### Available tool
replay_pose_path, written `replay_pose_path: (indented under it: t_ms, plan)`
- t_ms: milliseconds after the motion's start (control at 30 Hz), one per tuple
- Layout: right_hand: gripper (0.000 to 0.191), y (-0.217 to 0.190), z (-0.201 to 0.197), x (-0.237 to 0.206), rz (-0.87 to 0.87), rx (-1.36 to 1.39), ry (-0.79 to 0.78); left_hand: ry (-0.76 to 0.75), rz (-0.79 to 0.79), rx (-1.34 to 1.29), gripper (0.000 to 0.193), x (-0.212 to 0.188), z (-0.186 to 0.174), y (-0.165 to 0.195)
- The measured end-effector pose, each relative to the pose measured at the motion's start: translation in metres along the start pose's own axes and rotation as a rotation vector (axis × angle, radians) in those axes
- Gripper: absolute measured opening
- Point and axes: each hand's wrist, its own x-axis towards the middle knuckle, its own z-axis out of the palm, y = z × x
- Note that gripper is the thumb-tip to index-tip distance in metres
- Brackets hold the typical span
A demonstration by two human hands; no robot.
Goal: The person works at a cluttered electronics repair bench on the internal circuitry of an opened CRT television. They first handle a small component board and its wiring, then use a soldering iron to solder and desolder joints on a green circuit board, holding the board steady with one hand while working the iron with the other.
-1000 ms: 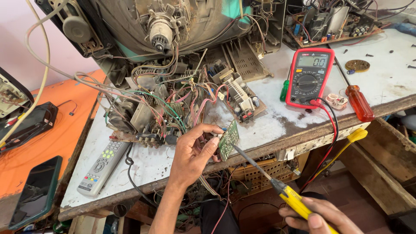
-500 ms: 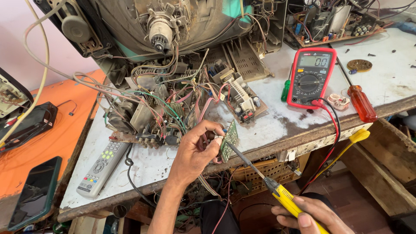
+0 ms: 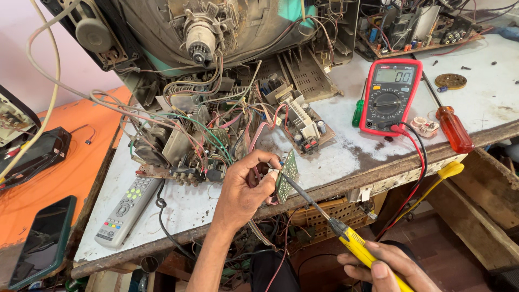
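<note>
Left hand [image 3: 246, 189] pinches a small green circuit board [image 3: 286, 176] at the bench's [image 3: 178, 213] front edge, tilted on its side, prob. so the face is open to the tool. Right hand [image 3: 386, 267], low in view, is closed round the yellow handle of a screwdriver [image 3: 330, 221], its thin shaft slanting up so the tip touches the board. Board stays tethered by wires to the opened TV chassis [image 3: 216, 135] just behind, so it can't go far. Red multimeter [image 3: 389, 97] sits near on the right, leads hanging over the edge. Grey remote [image 3: 125, 211] lies left.

Hard to tell: which spot the tip meets, what's on the board's far face. Right hand is cut off by the frame's bottom.
</note>
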Motion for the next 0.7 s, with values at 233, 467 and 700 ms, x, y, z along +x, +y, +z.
replay_pose_path:
  t_ms: [233, 467, 700]
  plan:
    - [0.04, 0.012, -0.01, -0.006, 0.04, 0.088, -0.026, 0.002, 0.005, -0.018, 0.01, -0.001, 0.0, 0.0]
    - [0.041, 0.013, -0.007, -0.009, 0.064, 0.083, 0.009, 0.007, 0.003, -0.033, 0.01, 0.0, 0.0, 0.0]
    - [0.047, 0.014, -0.02, -0.018, 0.406, -0.024, 0.116, 0.048, 0.039, 0.047, 0.012, -0.002, 0.0, -0.002]
